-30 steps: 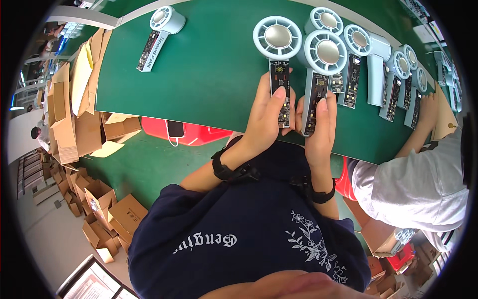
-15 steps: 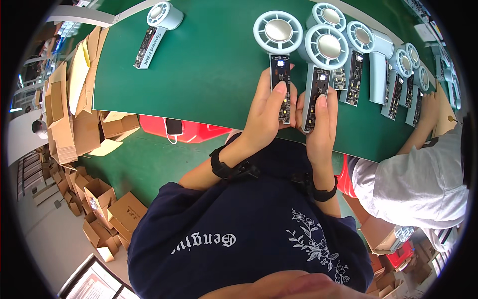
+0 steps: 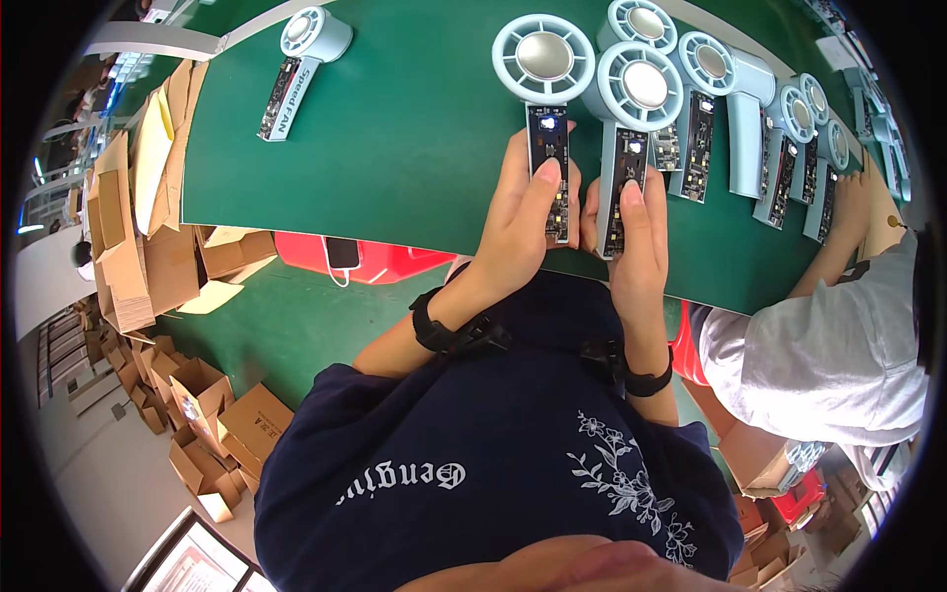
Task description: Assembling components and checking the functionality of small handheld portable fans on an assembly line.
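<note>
Two light-blue handheld fans are held upright side by side near the front edge of a green tabletop [image 3: 375,148], their round grilles facing up. The left hand [image 3: 511,209] is closed around the handle of the left-hand fan [image 3: 544,59], its thumb lying on the exposed black circuit board [image 3: 557,212]. The right hand [image 3: 643,225] grips the right-hand fan [image 3: 645,86] the same way, thumb on its bare board. A small display glows whitish near the top of each board. Each wrist wears a black strap.

Several more fans of this kind, most with boards showing, lie clustered to the right, the nearest just behind the right-hand fan. One lone fan [image 3: 318,37] lies well apart at the far left of the tabletop. Beside the rightmost fans is a co-worker's hand [image 3: 850,205]; whether it touches one, I cannot tell. Below the table's edge, a dark-screened device [image 3: 342,252] with a white cable rests on a red surface. Open cardboard boxes [image 3: 202,380] stand at the left.
</note>
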Motion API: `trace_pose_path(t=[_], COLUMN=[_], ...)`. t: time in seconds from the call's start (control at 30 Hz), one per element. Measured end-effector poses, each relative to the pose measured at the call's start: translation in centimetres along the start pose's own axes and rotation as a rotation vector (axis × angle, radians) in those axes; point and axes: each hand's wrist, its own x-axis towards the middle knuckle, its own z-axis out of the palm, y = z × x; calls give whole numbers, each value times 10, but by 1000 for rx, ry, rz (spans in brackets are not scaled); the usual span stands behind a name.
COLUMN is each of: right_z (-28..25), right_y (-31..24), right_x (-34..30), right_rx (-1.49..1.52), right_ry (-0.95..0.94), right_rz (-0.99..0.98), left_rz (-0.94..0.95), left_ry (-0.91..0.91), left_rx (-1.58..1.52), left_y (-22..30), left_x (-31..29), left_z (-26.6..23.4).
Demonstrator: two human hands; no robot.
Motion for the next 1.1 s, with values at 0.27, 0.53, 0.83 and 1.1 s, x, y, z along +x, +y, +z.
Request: trace_pose_path(t=[0.27,0.53,0.83,1.1], right_z=[-2,-3,-1,0], right_y=[-6,-3,-6,-5], right_x=[2,3,1,0], right_rx=[-29,-9,-83,-78], right_ry=[-27,-21,-33,-3], right_rz=[43,46,16,10], left_rz=[-30,-34,-10,-19], left_ry=[11,3,-20,-34], left_rx=[-12,-1,-91,-102], left_y=[4,3,0,0], left_x=[0,0,1,1], left_z=[1,0,-5,-5])
